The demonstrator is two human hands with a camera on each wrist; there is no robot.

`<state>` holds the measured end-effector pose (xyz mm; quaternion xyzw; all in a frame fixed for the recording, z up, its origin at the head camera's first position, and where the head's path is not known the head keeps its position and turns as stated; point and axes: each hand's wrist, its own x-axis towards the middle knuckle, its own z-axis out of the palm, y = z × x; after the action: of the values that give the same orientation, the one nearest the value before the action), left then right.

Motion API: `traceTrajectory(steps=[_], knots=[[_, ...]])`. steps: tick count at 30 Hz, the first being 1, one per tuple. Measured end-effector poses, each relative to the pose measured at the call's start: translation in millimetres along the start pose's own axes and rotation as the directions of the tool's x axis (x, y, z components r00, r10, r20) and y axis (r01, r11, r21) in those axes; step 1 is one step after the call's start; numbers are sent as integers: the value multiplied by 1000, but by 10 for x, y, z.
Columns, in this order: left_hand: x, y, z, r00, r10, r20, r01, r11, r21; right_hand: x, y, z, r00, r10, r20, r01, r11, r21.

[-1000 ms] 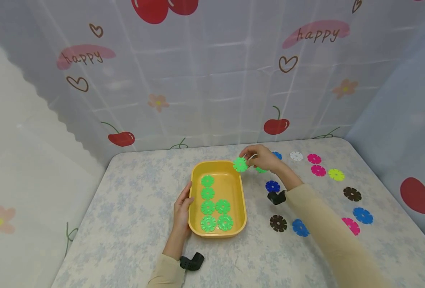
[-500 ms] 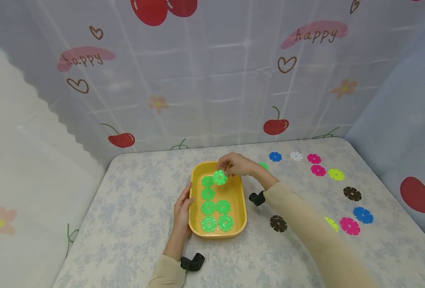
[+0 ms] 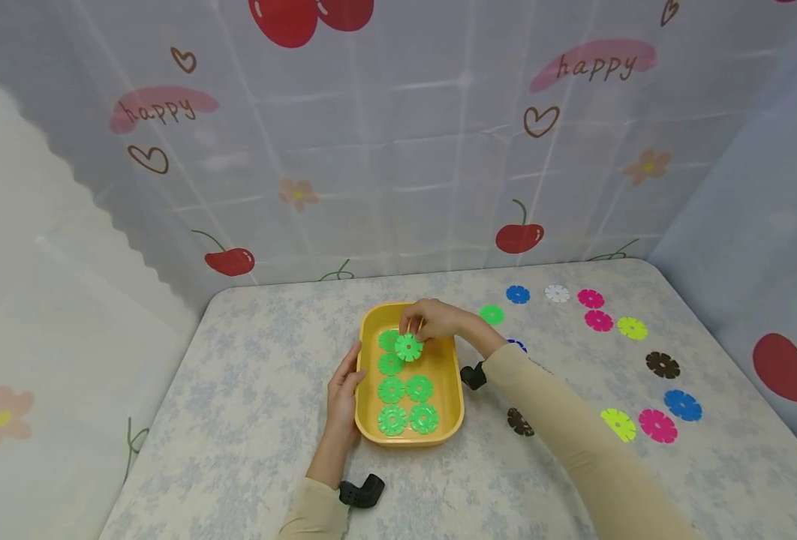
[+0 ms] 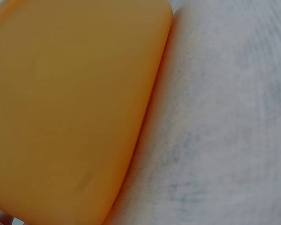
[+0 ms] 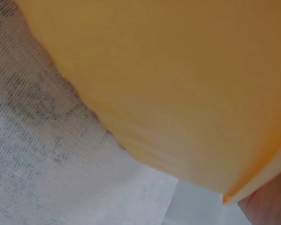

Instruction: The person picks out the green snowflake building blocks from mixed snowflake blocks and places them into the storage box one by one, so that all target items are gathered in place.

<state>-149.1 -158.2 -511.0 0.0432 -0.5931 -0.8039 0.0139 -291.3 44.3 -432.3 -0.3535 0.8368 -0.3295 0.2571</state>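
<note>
A yellow plastic tray lies on the table, with several green notched snowflake discs flat inside it. My left hand holds the tray's left side, fingers along the outer wall and thumb at the rim. Over the tray's upper part, my right hand pinches one more green snowflake disc, which partly covers the discs behind it. The tray's outer wall fills much of the left wrist view. In the right wrist view the wall hides all but a sliver of the right hand.
Right of the tray, a loose green disc lies on the table. Several pink, blue, yellow, brown and white discs are scattered farther right, such as a brown disc. My right sleeve partly covers this area. A printed curtain hangs behind.
My right hand has carried the green snowflake disc leftward from the tray's upper right corner to inside the rim, and slightly lower. My left hand has stayed on the tray.
</note>
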Motion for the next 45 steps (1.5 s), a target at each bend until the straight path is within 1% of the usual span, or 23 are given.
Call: traceTrajectory(steps=[9,16,23,29,35,42,45], knots=[[-5,5,-3,1000,-1,-3,1,1000,15,79,-25,60,996,69,50,-64,993,-98],[-11,5,3,1000,2,-2,-2,1000,8,98,-35,97,993,103,50,-92,976,-195],[-18,13,7,1000,-1,-17,1,1000,2,91,-60,121,987,152,55,-134,961,-242],[-16,13,11,1000,5,-17,-4,1000,12,97,-63,135,980,194,51,-171,941,-292],[-8,-4,-1,1000,6,-13,-6,1000,5,98,-59,158,978,200,52,-172,928,-332],[2,-8,1,1000,11,-20,-10,1000,27,96,-77,173,973,226,50,-193,910,-368],[-6,-9,-3,1000,8,-20,-8,1000,25,105,-74,191,973,224,46,-191,905,-381]])
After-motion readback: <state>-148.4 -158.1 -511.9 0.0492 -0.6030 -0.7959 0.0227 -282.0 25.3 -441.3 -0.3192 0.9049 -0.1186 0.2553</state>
